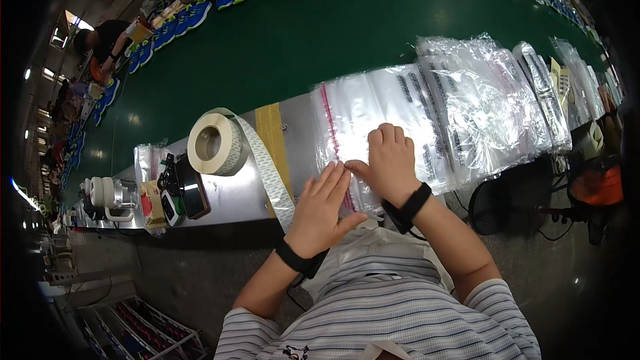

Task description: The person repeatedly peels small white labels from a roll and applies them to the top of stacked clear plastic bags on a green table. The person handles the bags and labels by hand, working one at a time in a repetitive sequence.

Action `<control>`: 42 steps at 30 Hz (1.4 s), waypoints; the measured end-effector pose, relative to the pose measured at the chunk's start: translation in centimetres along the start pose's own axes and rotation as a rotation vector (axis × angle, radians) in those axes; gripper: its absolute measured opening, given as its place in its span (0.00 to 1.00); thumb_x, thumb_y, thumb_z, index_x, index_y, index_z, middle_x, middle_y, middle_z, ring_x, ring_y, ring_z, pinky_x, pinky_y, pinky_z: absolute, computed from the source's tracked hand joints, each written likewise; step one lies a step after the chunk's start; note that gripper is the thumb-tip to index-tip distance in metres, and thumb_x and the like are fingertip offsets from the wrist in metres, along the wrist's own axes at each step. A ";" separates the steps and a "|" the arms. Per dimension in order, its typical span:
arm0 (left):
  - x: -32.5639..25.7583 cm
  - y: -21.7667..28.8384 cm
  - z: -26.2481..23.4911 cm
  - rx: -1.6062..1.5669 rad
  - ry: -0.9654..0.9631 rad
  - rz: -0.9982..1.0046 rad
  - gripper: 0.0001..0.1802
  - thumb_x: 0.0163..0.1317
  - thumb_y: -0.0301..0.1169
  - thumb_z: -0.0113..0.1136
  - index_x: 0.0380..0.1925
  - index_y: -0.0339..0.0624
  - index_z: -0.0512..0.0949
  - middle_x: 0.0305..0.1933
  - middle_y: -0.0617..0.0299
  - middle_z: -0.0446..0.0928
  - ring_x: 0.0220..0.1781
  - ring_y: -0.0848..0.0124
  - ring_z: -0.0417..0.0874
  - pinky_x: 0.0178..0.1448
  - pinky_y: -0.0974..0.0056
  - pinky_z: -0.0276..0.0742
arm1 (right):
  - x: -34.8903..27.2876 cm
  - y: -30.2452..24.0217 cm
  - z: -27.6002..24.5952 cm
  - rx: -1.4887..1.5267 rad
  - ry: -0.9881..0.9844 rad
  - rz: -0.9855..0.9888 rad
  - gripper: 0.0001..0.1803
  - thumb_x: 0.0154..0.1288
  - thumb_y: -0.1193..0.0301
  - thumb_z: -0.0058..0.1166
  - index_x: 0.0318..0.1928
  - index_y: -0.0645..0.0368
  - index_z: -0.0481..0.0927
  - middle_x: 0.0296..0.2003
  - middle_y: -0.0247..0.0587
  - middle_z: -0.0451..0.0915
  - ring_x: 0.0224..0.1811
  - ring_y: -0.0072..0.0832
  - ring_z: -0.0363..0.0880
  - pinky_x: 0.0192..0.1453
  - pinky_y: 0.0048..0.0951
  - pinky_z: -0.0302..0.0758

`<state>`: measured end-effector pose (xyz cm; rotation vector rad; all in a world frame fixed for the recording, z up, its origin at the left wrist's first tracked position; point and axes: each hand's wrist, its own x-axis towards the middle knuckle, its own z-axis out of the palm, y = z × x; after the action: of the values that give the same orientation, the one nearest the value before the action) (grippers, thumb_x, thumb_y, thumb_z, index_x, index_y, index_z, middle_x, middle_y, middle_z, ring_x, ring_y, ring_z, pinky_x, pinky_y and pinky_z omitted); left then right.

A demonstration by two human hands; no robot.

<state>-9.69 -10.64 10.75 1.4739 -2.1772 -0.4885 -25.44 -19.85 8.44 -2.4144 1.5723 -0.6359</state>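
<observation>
My left hand (323,208) lies with its fingers straight and together on a clear plastic bag (357,103), over the bag's red seal strip. My right hand (392,163) rests on the same bag, its fingers bent and its thumb stretched toward my left fingertips. I see nothing held in either hand, though the underside of the right fingers is hidden. Next to the bag, further right, lies a thick pile of clear bags (480,107) with dark print. A roll of white label tape (215,145) stands left of my hands, its loose strip hanging down toward my left wrist.
A metal ledge (303,130) with yellow tape (269,137) edges the green table (280,47). A phone (192,190) and a white tape dispenser (110,193) sit at the left. Blue shoes (193,17) line the far side by other people. A fan (597,183) stands at right.
</observation>
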 end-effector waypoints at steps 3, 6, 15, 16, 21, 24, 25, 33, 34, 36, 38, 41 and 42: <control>-0.2 0.0 2.1 0.223 -0.124 -0.065 0.41 0.58 0.57 0.55 0.58 0.31 0.68 0.66 0.46 0.63 0.70 0.55 0.60 0.68 0.45 0.56 | -0.7 1.0 2.6 -0.049 0.123 0.036 0.20 0.49 0.59 0.64 0.35 0.60 0.73 0.39 0.40 0.71 0.46 0.37 0.67 0.51 0.40 0.60; -0.7 0.1 2.5 0.215 -0.119 -0.086 0.41 0.57 0.57 0.56 0.58 0.32 0.69 0.66 0.48 0.65 0.70 0.56 0.61 0.67 0.43 0.56 | -1.3 1.6 3.5 -0.068 0.215 0.004 0.11 0.55 0.67 0.59 0.35 0.58 0.73 0.38 0.39 0.71 0.43 0.38 0.67 0.50 0.40 0.61; 3.3 1.3 -3.5 -0.666 -0.222 -0.305 0.29 0.67 0.48 0.49 0.55 0.33 0.72 0.55 0.50 0.76 0.61 0.62 0.74 0.64 0.56 0.66 | -3.1 5.9 -1.7 0.568 0.239 0.230 0.04 0.61 0.76 0.54 0.33 0.62 0.72 0.30 0.44 0.72 0.29 0.34 0.72 0.33 0.31 0.69; 5.0 2.2 -3.6 -0.953 -0.204 -0.147 0.29 0.70 0.47 0.45 0.55 0.29 0.70 0.52 0.48 0.77 0.56 0.65 0.77 0.62 0.63 0.68 | -3.1 5.1 -1.7 0.605 0.156 0.186 0.03 0.61 0.77 0.53 0.34 0.63 0.73 0.31 0.44 0.73 0.30 0.34 0.73 0.34 0.31 0.70; 12.7 -0.5 4.0 -1.804 -0.485 -0.210 0.24 0.72 0.41 0.40 0.49 0.27 0.72 0.49 0.44 0.77 0.53 0.57 0.78 0.58 0.57 0.75 | -2.7 4.2 -0.2 1.233 0.183 0.409 0.04 0.64 0.78 0.47 0.36 0.65 0.75 0.32 0.35 0.79 0.33 0.19 0.75 0.34 0.20 0.71; 12.9 -4.5 7.6 -1.954 -0.451 -0.416 0.20 0.71 0.36 0.40 0.49 0.28 0.70 0.53 0.43 0.73 0.55 0.55 0.77 0.59 0.54 0.76 | -2.8 8.0 -1.9 1.200 0.111 0.643 0.10 0.68 0.71 0.48 0.31 0.64 0.75 0.22 0.32 0.75 0.24 0.14 0.70 0.26 0.18 0.67; 12.3 -3.9 7.6 -1.927 -0.335 -0.481 0.19 0.71 0.34 0.40 0.51 0.28 0.68 0.55 0.42 0.71 0.56 0.55 0.77 0.59 0.53 0.75 | -3.7 8.1 -2.8 1.182 0.178 0.631 0.10 0.68 0.71 0.48 0.30 0.62 0.75 0.23 0.30 0.74 0.25 0.14 0.70 0.28 0.17 0.66; 14.2 -0.5 5.9 -1.772 -0.322 -0.791 0.20 0.71 0.39 0.40 0.55 0.35 0.64 0.42 0.56 0.72 0.43 0.63 0.79 0.46 0.57 0.83 | -3.3 5.1 -5.3 1.063 -0.092 0.174 0.20 0.66 0.66 0.52 0.54 0.63 0.69 0.47 0.49 0.74 0.49 0.35 0.75 0.52 0.29 0.71; 13.7 0.0 4.2 -1.910 -0.360 -0.753 0.26 0.70 0.48 0.40 0.56 0.38 0.61 0.49 0.53 0.68 0.45 0.58 0.78 0.49 0.52 0.81 | -4.0 4.9 -5.0 0.908 -0.089 0.086 0.29 0.63 0.62 0.55 0.59 0.64 0.63 0.50 0.52 0.73 0.52 0.39 0.74 0.55 0.32 0.70; 11.7 -0.9 2.8 -1.998 -0.329 -0.806 0.37 0.69 0.55 0.37 0.66 0.38 0.49 0.67 0.45 0.53 0.55 0.48 0.72 0.55 0.44 0.76 | -4.8 4.5 -4.7 0.594 -0.108 -0.118 0.47 0.54 0.55 0.64 0.66 0.65 0.55 0.53 0.57 0.71 0.56 0.47 0.72 0.58 0.40 0.69; 8.9 -0.1 0.1 -2.004 -0.309 -0.706 0.41 0.69 0.56 0.36 0.69 0.37 0.42 0.72 0.40 0.43 0.64 0.43 0.65 0.56 0.42 0.74 | -4.6 3.1 -5.2 0.249 -0.063 -0.250 0.42 0.50 0.60 0.66 0.62 0.63 0.62 0.52 0.53 0.72 0.54 0.46 0.73 0.55 0.39 0.71; 4.4 -0.3 -2.7 -1.910 -0.359 -0.393 0.39 0.70 0.54 0.34 0.69 0.35 0.44 0.71 0.37 0.47 0.66 0.39 0.62 0.57 0.41 0.73 | -4.0 4.1 -3.6 0.097 0.046 -0.328 0.19 0.52 0.68 0.63 0.46 0.59 0.77 0.45 0.44 0.78 0.45 0.39 0.78 0.46 0.36 0.75; 2.8 -1.0 -2.9 -1.931 -0.370 -0.397 0.37 0.71 0.52 0.33 0.67 0.34 0.49 0.68 0.37 0.53 0.63 0.40 0.66 0.56 0.43 0.74 | -3.7 4.0 -4.1 0.148 0.132 -0.280 0.07 0.55 0.72 0.59 0.36 0.57 0.80 0.37 0.40 0.81 0.37 0.36 0.80 0.39 0.34 0.77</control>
<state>-8.19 -13.73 13.12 0.5165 -0.5753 -2.1698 -31.87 -17.92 9.68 -2.5448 1.1893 -0.9433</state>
